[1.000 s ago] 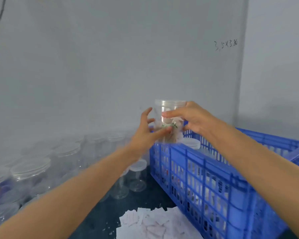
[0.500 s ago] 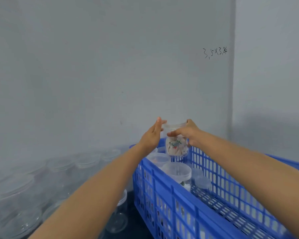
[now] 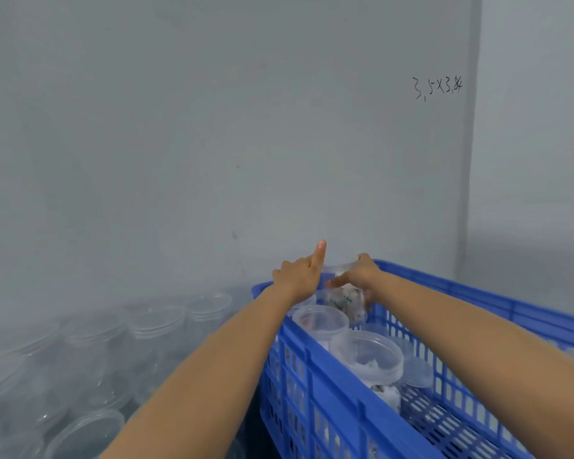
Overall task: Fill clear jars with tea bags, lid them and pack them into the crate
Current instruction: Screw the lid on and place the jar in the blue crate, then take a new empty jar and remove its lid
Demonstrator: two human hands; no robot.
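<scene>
Head view: right hand (image 3: pixel 362 276) gripping filled jar (image 3: pixel 345 298) over blue crate (image 3: pixel 328 402).

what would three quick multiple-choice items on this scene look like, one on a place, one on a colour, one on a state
1. Where is the held jar? A over the crate's far end B on the floor C on the empty jars
2. Crate colour? A green B blue C red
3. Right hand? A hanging idle B flat on the wall C gripping the jar

Answers: 1 A, it sits between both hands above the far corner; 2 B, the walls are blue; 3 C, its fingers curl round the jar while the left hand steadies it.
</scene>
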